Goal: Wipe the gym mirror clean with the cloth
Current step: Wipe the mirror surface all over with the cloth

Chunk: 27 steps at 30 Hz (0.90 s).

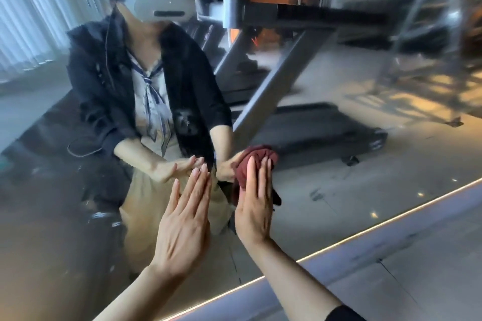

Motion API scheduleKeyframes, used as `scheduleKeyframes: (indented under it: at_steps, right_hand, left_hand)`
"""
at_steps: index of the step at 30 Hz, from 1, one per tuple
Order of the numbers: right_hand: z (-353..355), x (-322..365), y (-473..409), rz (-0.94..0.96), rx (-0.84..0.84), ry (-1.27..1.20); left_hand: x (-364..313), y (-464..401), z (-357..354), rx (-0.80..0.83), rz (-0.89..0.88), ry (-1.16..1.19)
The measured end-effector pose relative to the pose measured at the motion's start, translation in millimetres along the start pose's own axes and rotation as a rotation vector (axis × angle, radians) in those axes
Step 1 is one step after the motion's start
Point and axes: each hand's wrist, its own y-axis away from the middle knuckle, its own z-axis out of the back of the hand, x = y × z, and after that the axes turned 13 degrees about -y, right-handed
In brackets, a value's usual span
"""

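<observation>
The gym mirror [339, 169] fills most of the view and shows smears and dull patches low down. My right hand [254, 206] lies flat with its fingers straight, pressing a bunched dark red cloth [257, 160] against the glass. My left hand [185, 221] is flat on the mirror just to the left, fingers together, with nothing in it. Both hands are mirrored in the glass just above them, fingertips touching their reflections.
A bright strip marks the mirror's lower edge [339, 242], with grey floor [404, 276] below it at the right. Reflected in the glass are a person in a dark jacket wearing a headset, a treadmill [300, 122] and white curtains [34, 13].
</observation>
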Motion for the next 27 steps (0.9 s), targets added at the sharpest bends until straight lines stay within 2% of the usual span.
scheduleKeyframes:
  at_steps: [2,3,6,8,9,13,14,16,20,22,25,27]
  right_hand:
    - [-0.1,-5.5,8.8,0.083,0.060,0.011]
    - [1.9,-4.7,-6.0,0.099,0.020,0.000]
    - [11.8,18.0,-69.1,-0.059,-0.174,-0.115]
    - [4.6,29.8,-76.7,-0.139,-0.246,-0.152]
    - [-2.4,32.2,-59.6,-0.113,-0.228,-0.116]
    - [-28.8,28.4,60.4,0.050,0.101,-0.023]
    - [-30.4,25.8,67.6,0.057,0.130,-0.036]
    - [-30.1,27.1,43.3,0.056,0.057,-0.053]
    - [-21.5,39.7,-27.5,-0.090,-0.196,-0.126]
    - [-26.3,43.5,-10.4,-0.089,-0.153,-0.102]
    - [-30.9,37.9,52.0,-0.034,0.024,-0.051]
    - [-26.7,30.7,49.7,0.004,0.040,-0.048]
  left_hand:
    - [5.1,6.8,-1.2,0.019,0.007,-0.004]
    - [9.6,9.6,-0.5,0.026,0.014,-0.007]
    - [21.1,17.1,1.2,0.025,0.045,-0.032]
    - [24.3,23.5,-0.1,0.035,0.074,-0.037]
    - [25.0,27.1,-0.9,0.044,0.088,-0.034]
    - [29.1,35.9,-3.0,0.068,0.123,-0.037]
    - [30.9,36.7,-3.2,0.076,0.116,-0.046]
    - [35.6,38.0,-3.1,0.081,0.088,-0.076]
    - [34.5,37.3,-5.0,0.041,0.075,-0.091]
    - [31.0,35.8,-6.6,0.030,0.086,-0.076]
    - [30.1,36.6,-10.4,0.042,0.114,-0.065]
    - [30.9,36.3,-11.0,0.051,0.107,-0.074]
